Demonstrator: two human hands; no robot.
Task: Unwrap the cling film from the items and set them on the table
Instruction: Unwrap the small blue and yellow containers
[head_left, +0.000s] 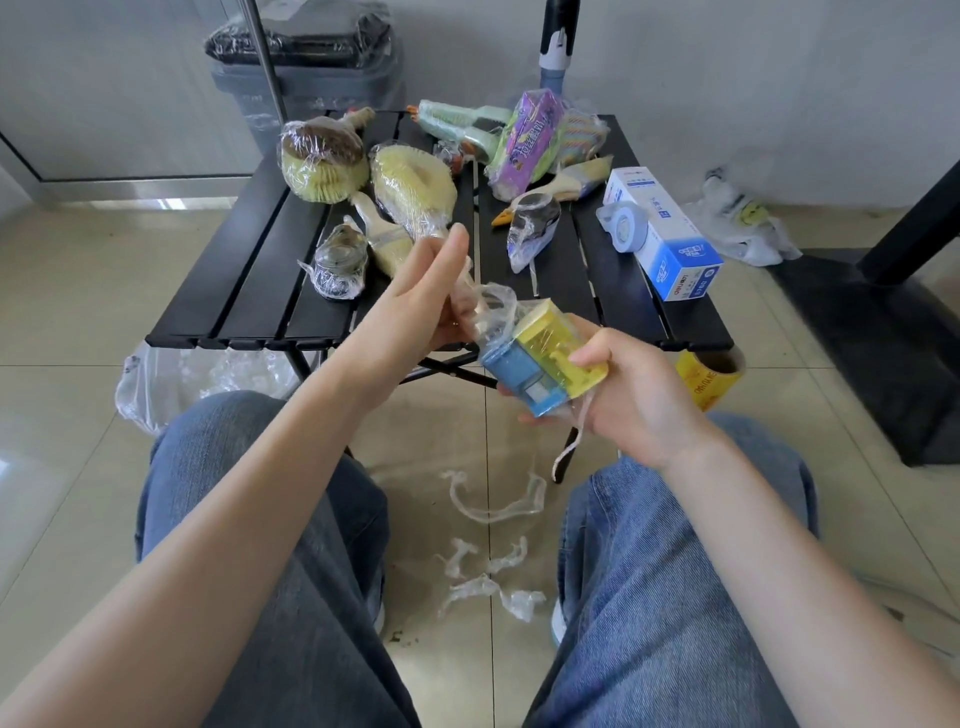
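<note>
Seated person at a low black slatted table (249, 249); the near table edge lies just beyond the fingers of both hands, which work in the open space above the knees. Right hand (631, 395): fingers curled closed around a small blue and yellow box (540, 364), thumb pressed on its yellow top, a twisted string of film hanging below the palm. Left hand (415, 301): fingers drawn together, pinching a bunched strand of cling film (485, 306) that runs from the fingertips down to the box; the thumb points upward. Beyond the fingers, still wrapped, crowd a brown-topped brush (322, 156), a yellow brush (410, 189), a purple packet (527, 143), a dark duck-shaped item (532, 226) and a small metal teapot (337, 260); a blue and white carton (662, 231) lies off the right fingertips. Beneath the hands, loose film scraps (488, 571) litter the tiled floor between the knees.
</note>
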